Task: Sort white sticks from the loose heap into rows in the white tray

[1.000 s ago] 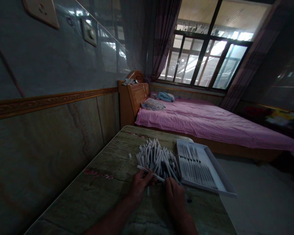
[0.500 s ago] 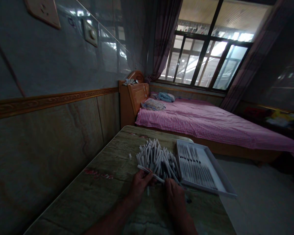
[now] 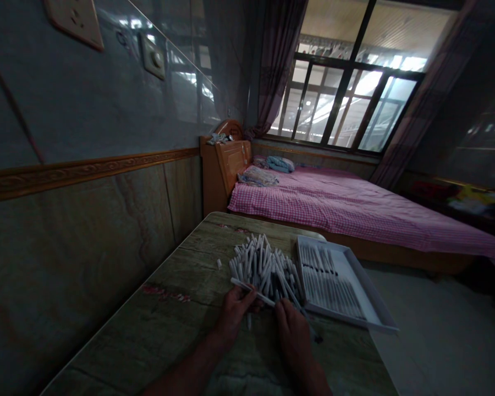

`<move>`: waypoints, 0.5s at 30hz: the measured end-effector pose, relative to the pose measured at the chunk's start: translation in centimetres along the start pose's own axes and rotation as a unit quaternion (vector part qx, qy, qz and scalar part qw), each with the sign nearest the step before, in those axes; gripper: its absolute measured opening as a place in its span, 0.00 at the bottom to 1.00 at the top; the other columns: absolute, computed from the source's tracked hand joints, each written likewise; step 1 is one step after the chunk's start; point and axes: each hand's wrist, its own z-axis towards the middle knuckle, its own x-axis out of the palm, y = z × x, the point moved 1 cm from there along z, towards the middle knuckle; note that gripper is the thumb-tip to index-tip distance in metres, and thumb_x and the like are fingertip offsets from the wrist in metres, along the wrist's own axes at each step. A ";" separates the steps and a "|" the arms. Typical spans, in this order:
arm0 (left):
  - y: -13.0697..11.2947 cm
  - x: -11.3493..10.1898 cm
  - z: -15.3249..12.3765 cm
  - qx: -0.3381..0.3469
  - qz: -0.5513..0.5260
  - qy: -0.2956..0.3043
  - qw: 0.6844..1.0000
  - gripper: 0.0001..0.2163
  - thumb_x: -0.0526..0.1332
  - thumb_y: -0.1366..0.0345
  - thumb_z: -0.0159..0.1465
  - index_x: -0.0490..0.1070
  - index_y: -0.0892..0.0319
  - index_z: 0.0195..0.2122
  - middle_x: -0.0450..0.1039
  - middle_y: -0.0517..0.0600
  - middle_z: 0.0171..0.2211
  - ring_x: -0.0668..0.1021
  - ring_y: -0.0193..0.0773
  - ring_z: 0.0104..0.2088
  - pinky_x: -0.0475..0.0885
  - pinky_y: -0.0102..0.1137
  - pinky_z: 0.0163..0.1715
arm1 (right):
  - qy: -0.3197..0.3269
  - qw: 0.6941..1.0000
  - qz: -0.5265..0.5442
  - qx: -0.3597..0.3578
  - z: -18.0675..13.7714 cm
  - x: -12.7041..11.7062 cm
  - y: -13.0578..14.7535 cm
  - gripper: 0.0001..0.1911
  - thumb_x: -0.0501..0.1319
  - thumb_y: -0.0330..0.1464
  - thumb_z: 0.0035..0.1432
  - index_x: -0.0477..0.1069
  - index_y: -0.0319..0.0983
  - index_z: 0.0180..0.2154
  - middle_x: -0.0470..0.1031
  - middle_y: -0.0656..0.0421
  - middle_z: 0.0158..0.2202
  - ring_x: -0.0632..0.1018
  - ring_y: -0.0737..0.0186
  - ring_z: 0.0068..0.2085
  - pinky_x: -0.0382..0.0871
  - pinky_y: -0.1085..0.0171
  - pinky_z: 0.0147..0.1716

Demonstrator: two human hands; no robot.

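Note:
A heap of thin white sticks (image 3: 264,267) lies on the table (image 3: 169,324) in front of me. My left hand (image 3: 235,311) is closed on one white stick (image 3: 252,292) that juts out to both sides of its fingers. My right hand (image 3: 292,333) rests knuckles-up at the near edge of the heap, fingers curled onto the sticks; what it holds is hidden. A white tray (image 3: 367,294) with rows of sticks laid in it sits just right of the heap.
A tiled wall runs along the table's left side. Beyond the table stands a bed (image 3: 355,212) with a pink checked cover under a barred window (image 3: 346,104). Bare floor (image 3: 437,341) lies to the right. The room is dim.
Both hands have barely shifted; the left hand still pinches the same stick and the right hand stays at the heap's edge.

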 end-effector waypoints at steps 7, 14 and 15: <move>0.0 -0.3 0.3 0.025 0.032 0.041 0.998 0.21 0.74 0.51 0.45 0.71 0.61 0.30 0.76 0.46 0.22 0.78 0.37 0.23 0.71 0.29 0.23 | 0.019 0.996 -0.017 -0.086 -0.4 -0.3 0.1 0.22 0.44 0.36 0.69 0.73 0.42 0.31 0.74 0.56 0.27 0.73 0.62 0.28 0.62 0.66 0.28; -0.5 -0.5 0.7 0.039 0.038 0.017 0.998 0.22 0.74 0.51 0.43 0.72 0.60 0.32 0.78 0.47 0.26 0.79 0.38 0.26 0.74 0.30 0.26 | 0.086 0.992 0.097 0.009 1.1 -1.9 2.6 0.12 0.52 0.34 0.66 0.74 0.42 0.38 0.77 0.58 0.34 0.77 0.63 0.36 0.65 0.68 0.35; -0.6 -0.4 0.7 0.037 0.039 0.020 0.998 0.23 0.74 0.51 0.42 0.72 0.60 0.32 0.78 0.47 0.26 0.79 0.38 0.25 0.73 0.29 0.25 | 0.095 0.991 0.094 0.000 1.3 -2.2 2.7 0.10 0.54 0.33 0.64 0.74 0.41 0.38 0.77 0.58 0.35 0.77 0.62 0.36 0.65 0.68 0.35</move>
